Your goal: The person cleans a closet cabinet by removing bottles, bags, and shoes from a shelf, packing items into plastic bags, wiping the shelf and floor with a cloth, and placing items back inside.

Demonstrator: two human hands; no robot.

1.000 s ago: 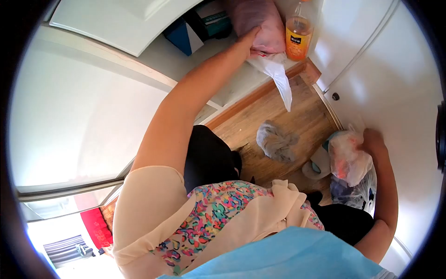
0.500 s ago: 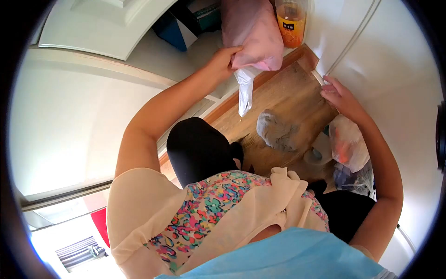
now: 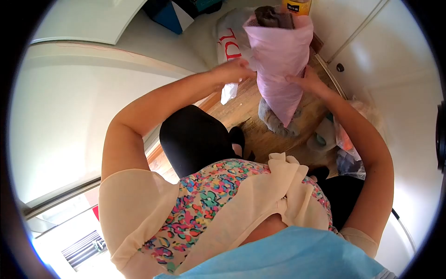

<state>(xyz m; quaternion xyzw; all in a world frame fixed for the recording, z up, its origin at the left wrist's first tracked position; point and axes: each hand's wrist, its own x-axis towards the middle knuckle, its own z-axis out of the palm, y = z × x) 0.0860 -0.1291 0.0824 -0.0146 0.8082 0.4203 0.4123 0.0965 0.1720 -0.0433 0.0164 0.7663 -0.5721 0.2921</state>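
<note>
A pink plastic bag [image 3: 283, 60] hangs between my hands, its pointed end toward me. Dark fuzzy material [image 3: 274, 18] sticks out of its far end. My right hand [image 3: 310, 83] grips the bag's right side, thumb across the front. My left hand [image 3: 233, 72] reaches the bag's left edge; its fingers are blurred and partly hidden, so I cannot tell their grip. Under that hand lies a white plastic bag [image 3: 227, 39] with red lettering, its twisted white tail [image 3: 229, 94] hanging below. A grey fuzzy item [image 3: 272, 116] rests on the floor, partly behind the pink bag.
An orange-labelled bottle [image 3: 297, 7] stands at the far corner. A blue-and-white box [image 3: 169, 17] sits in the cupboard at left. White panels [image 3: 371, 60] close off the right. Plastic bags [image 3: 350, 160] and a pale slipper-like item [image 3: 323, 135] lie on the wooden floor [image 3: 241, 111].
The pink bag has been lifted toward the right, uncovering the red-lettered white bag. My right hand has moved left from the panel edge onto the pink bag. My left hand has shifted slightly nearer.
</note>
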